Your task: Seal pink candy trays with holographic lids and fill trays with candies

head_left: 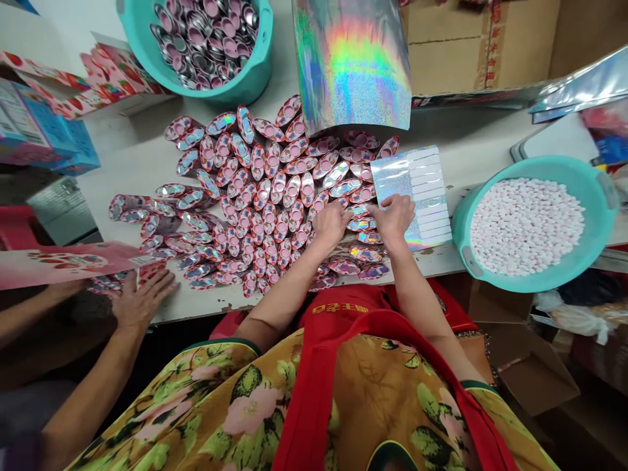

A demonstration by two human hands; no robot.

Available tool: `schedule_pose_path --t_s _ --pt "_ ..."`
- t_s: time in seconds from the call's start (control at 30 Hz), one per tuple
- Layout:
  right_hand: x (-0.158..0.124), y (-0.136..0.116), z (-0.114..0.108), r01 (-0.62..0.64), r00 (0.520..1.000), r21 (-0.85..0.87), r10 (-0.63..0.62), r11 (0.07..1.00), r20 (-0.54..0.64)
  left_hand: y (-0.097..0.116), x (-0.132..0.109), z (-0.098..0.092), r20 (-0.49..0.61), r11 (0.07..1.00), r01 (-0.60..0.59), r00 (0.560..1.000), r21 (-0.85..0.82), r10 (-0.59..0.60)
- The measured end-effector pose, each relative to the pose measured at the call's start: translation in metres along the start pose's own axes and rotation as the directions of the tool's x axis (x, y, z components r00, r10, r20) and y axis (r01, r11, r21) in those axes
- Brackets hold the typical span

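Several small oval cases (265,190) with pink insides and glittery holographic tops lie spread over the white table (127,154). My left hand (331,226) rests on the pile near the front edge, fingers curled down onto one oval case (360,224). Right beside it, my right hand (395,219) is closed with its fingertips pinching the left edge of a holographic sticker sheet (417,190) that has white backing strips showing. The two hands almost touch.
A teal tub of white-pink pellets (527,226) sits at the right, and a teal tub of empty oval shells (206,39) at the back. A holographic foil roll (356,65) lies behind the pile. Another person's hand (142,297) lies flat at the front left beside pink cartons (59,261).
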State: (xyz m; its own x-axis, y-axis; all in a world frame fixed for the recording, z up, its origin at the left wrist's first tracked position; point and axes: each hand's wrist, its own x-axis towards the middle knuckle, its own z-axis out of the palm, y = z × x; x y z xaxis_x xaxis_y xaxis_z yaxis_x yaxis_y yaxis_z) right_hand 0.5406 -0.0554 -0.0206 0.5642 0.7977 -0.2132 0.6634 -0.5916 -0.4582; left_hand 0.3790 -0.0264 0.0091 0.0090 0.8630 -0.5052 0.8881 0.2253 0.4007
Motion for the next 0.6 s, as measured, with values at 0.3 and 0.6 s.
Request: schedule_pose_path --t_s 0.3,0.6 --pt "0.002 -0.003 -0.011 0.076 0.988 0.063 -0.083 0.995 0.132 -0.007 -0.005 -0.012 0.029 0.996 0.001 1.0 0.09 -0.003" --pt "-0.058 0.07 -0.058 0.043 0.95 0.309 0.057 0.95 -0.308 0.071 0.025 -0.012 -0.133 0.877 -0.475 0.867 0.068 0.48"
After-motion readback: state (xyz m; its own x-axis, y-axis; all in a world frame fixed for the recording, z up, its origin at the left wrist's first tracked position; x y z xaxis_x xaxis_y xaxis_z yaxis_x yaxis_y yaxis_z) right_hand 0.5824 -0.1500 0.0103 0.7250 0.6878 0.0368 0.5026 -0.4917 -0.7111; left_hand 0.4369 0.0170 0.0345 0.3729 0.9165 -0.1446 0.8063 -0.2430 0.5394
